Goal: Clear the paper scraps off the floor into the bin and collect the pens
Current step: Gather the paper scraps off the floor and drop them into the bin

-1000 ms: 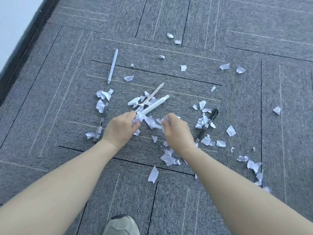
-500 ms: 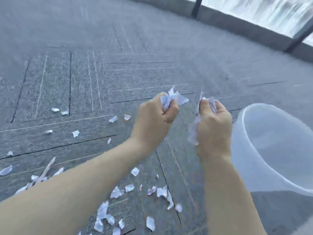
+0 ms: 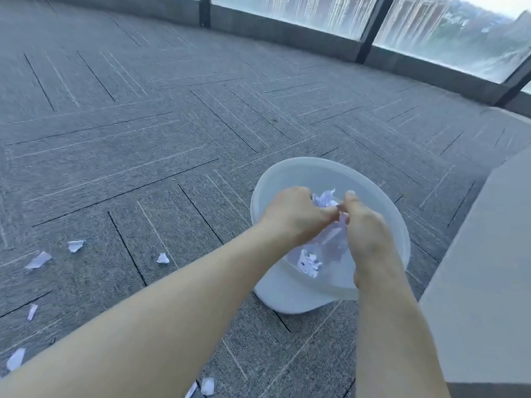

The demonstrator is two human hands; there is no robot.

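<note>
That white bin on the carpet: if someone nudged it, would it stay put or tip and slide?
The bin looks like thin, translucent plastic holding only a few paper scraps, so it is probably very light and easily shoved. It appears to stand on a base narrower than its rim, so a push near the top might tip it. The carpet would likely resist sliding.

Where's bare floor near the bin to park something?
Bare carpet beyond and left of the bin, up to the window wall. Crowded: paper scraps at lower left; grey ledge flanks the bin's right.
</note>
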